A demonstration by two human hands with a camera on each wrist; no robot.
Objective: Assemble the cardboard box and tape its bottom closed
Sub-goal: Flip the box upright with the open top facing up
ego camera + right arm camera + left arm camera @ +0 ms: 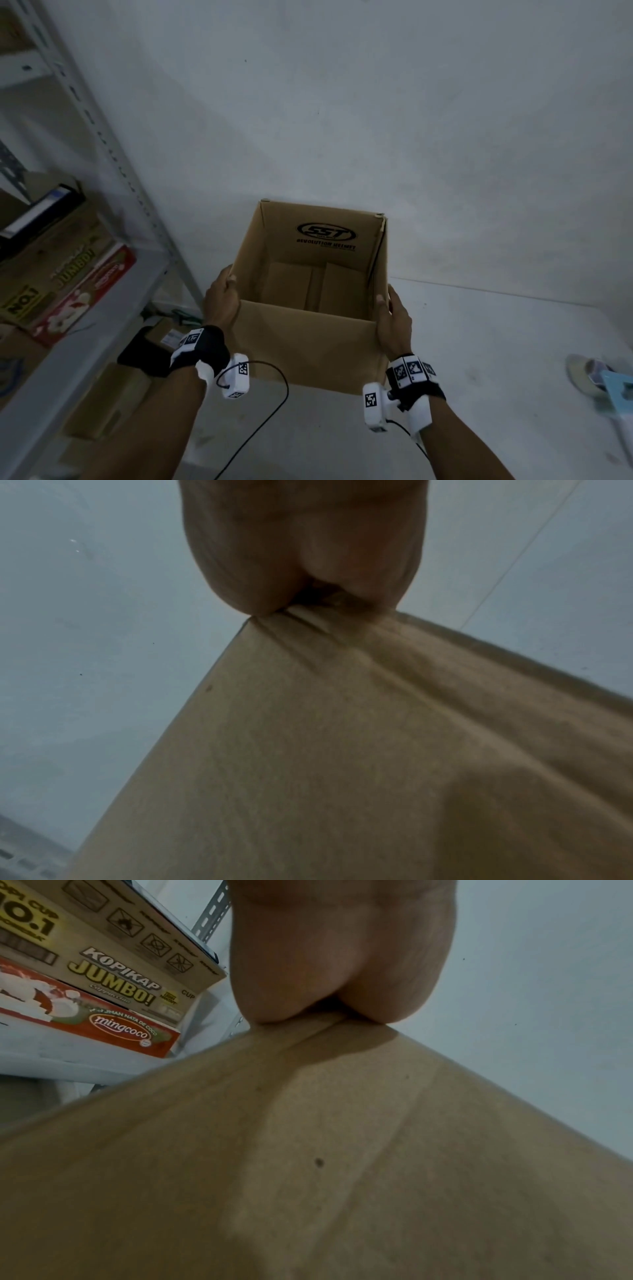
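A person holds an opened cardboard box [310,346] between both hands in front of a pale wall, its open top facing up toward them. The left hand [222,297] clasps the box's left side near the top rim, thumb hooked over the edge; the right hand [394,317] clasps the right side the same way — thumb on the rim, fingers down the outer wall. The wrist views show each palm pressed against bare cardboard. Inside, the bottom flaps [310,284] are folded in and lie flat, a narrow strip showing between the two upper ones. A black logo [326,234] marks the far inner wall. To the left stands a metal shelf [102,298] carrying a brown printed carton [54,270] stacked on a red carton [85,294]. At the far right edge, on the floor, lies a roll of tape [582,375] — blurred, beside something light blue.
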